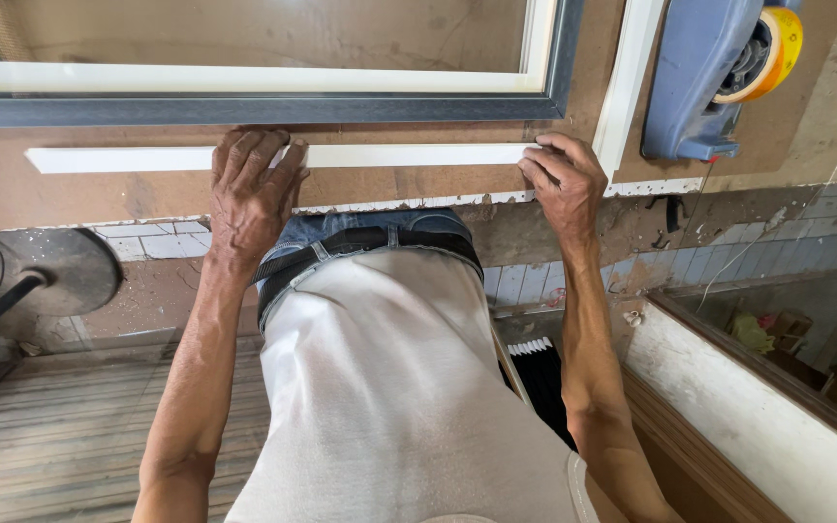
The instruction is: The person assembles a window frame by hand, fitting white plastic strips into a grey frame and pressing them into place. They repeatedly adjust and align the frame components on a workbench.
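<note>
A long white strip (409, 155) lies flat along the front of a brown workbench (438, 184). My left hand (252, 189) rests flat on top of it near its left half, fingers spread and pressing down. My right hand (564, 179) curls around the strip's right end, fingertips pinching it. Just beyond the strip sits a framed panel with a dark grey outer frame (263, 108) and a white inner border (244, 77).
A second white strip (627, 77) runs away from me at the right of the frame. A blue tape dispenser (704, 77) with a yellow roll (772, 48) sits at the bench's far right. Below are a tiled floor (806, 242), wooden planks (70, 436) and a round metal base (60, 266).
</note>
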